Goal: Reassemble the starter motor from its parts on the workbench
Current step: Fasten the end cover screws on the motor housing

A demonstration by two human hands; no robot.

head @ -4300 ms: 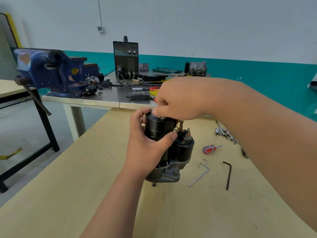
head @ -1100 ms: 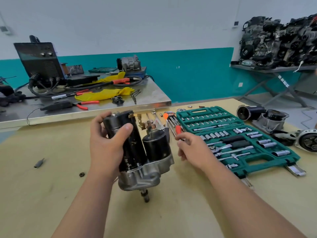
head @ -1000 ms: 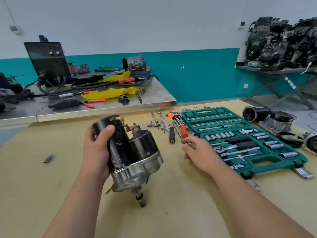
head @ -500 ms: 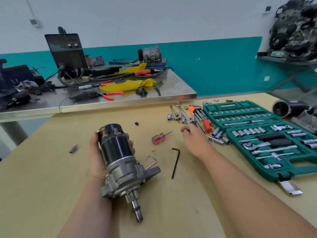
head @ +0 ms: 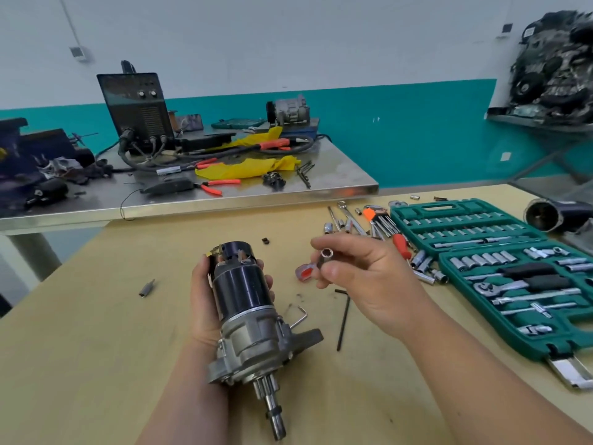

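**While the motor's far end is sitting open, a socket is being brought in**

As I am watching from beside the desk [head: 96,364], the left hand [head: 205,303] is gripping the one starter motor [head: 244,303] round its black barrel. It is holding the motor low at 6 o'clock, with the shaft pointing back at the person. The barrel and the grey nose housing are already sitting together. The far end is looking uncovered, with brush parts showing, so I am judging that an end cover and its fasteners are still waiting.

The right hand [head: 369,277], at 3 o'clock of the motor, is pinching one socket [head: 325,256] between thumb and fingers.

Counting the rest, I am seeing:

- Two loose hex keys between the hands: a black hex key [head: 343,319] and a silver hex key [head: 298,316].
- One small red screwdriver [head: 303,272], partly hidden behind the right hand.
- One driver bit [head: 147,288] at 9 o'clock.
- One open green socket case [head: 500,277] at 3 o'clock.
- One spare dark housing [head: 558,215] lying at 2 o'clock.
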